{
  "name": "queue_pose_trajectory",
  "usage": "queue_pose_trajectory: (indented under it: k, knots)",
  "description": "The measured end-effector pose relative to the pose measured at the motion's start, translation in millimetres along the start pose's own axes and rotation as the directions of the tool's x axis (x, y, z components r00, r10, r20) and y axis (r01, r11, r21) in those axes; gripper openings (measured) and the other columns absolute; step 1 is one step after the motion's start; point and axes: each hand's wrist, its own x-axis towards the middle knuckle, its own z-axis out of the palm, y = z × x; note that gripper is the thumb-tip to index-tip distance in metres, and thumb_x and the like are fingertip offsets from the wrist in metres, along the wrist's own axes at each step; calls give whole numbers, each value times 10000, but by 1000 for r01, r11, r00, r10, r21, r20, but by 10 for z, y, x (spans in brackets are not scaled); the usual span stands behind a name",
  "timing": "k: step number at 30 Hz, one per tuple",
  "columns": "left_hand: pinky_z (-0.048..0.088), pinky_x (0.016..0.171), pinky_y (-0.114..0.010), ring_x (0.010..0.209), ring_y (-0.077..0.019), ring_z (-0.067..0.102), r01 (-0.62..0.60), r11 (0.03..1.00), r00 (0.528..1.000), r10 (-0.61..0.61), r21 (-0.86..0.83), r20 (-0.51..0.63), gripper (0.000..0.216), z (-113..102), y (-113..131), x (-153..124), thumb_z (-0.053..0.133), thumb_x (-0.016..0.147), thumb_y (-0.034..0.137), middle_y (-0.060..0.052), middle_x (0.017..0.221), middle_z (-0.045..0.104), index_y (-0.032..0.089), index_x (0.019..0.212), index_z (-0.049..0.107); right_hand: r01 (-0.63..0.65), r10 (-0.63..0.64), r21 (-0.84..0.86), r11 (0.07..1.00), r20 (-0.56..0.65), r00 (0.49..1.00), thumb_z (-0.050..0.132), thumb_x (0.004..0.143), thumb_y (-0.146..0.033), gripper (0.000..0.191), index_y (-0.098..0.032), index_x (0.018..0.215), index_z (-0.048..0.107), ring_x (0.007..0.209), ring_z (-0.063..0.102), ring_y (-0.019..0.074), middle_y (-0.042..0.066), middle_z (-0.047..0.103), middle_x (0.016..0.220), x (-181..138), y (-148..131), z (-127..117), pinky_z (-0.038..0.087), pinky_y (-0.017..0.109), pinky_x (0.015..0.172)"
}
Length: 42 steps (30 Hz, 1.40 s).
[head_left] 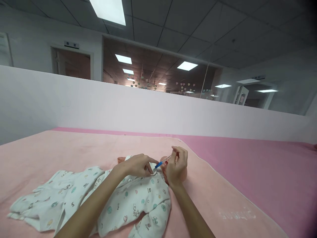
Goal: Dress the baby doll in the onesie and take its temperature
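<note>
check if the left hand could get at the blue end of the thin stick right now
Likely yes: the left hand lies close beside the blue end, and nothing seems to stand between them. The right hand is at the clear end, leaving the way free.

the blanket [210,195] is a plain pale peach-pink, with whitish lettering [237,215] near its right edge; past that edge the mat [267,172] turns a deeper, rosier pink. the clothes [128,201] are white, scattered with small prints in teal, yellow, pink and dark grey. the tube [159,164] is bright blue at one end, clear towards the other. beyond the blanket's far edge, the panel [138,112] is plain white. the ceiling [193,19] is grey, gridded with darker lines.
</note>
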Motion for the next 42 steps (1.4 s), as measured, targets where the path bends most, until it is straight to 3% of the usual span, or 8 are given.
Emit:
queue_pose_trajectory:
  k: [3, 7, 11, 16, 21, 28, 33, 42]
  knots:
    - [439, 659, -218, 814, -167, 601, 22, 995, 1000, -23, -96, -4, 569, -40, 18, -16, 521, 705, 297, 0, 873, 683, 262, 1261, 406, -41, 41, 22, 999, -37, 998, 342, 858, -215, 186, -180, 859, 525, 881, 505, 153, 68, 490, 912, -3, 20, 10, 438, 312, 766]
    - [443, 696, -238, 856, -186, 587, 54, 989, 976, -81, -139, -203, 469, -109, 6, -29, 446, 769, 437, -23, 882, 667, 228, 1186, 489, -75, 78, 94, 993, -25, 997, 349, 854, -219, 150, -188, 865, 496, 798, 511, 132, 57, 483, 908, -131, 25, 74, 452, 294, 715]
    - [455, 691, -258, 779, -171, 590, 67, 989, 875, -121, -130, -468, 393, -218, -1, -70, 391, 799, 459, -29, 892, 647, 219, 1057, 563, -79, 64, 167, 983, 91, 994, 346, 852, -180, 143, -189, 868, 488, 752, 519, 126, 48, 493, 863, -338, -17, 148, 462, 300, 695]
    - [464, 751, -290, 798, -168, 591, -17, 983, 756, -105, -181, -646, 311, -327, 13, -125, 440, 780, 459, -26, 850, 633, 192, 863, 576, 179, -209, 168, 969, 181, 961, 382, 824, -86, 190, -208, 888, 513, 828, 507, 140, 42, 492, 844, -543, -67, 207, 465, 315, 720]
    - [486, 771, -348, 822, -186, 611, -133, 888, 808, -160, -440, -567, 445, -420, 54, -221, 556, 730, 379, -45, 803, 641, 180, 1106, 427, 320, -342, 147, 936, 156, 927, 411, 798, -28, 277, -235, 961, 495, 864, 513, 138, 44, 488, 889, -564, -62, 223, 484, 306, 732]
    - [493, 749, -323, 843, -186, 610, 17, 893, 934, -175, -449, -313, 487, -562, -26, -420, 631, 673, 309, -48, 919, 651, 236, 1119, 449, 271, -288, 142, 952, 113, 951, 396, 807, -22, 249, -212, 934, 493, 864, 512, 135, 38, 514, 875, -513, -35, 214, 464, 318, 757]
    - [479, 780, -311, 893, -204, 597, 57, 900, 958, -171, -431, -232, 448, -581, -66, -440, 653, 653, 349, -58, 914, 655, 209, 1059, 522, 271, -291, 167, 948, 111, 950, 392, 805, -11, 252, -194, 941, 499, 893, 508, 134, 42, 526, 893, -507, -17, 202, 453, 316, 782]
    - [494, 624, -286, 681, -180, 613, 169, 890, 968, -231, -424, -99, 445, -577, 15, -447, 560, 712, 452, -53, 790, 656, 177, 1061, 544, 207, -227, 185, 961, 93, 969, 408, 818, -47, 225, -192, 968, 491, 859, 521, 125, 32, 551, 871, -486, 31, 209, 468, 292, 747]
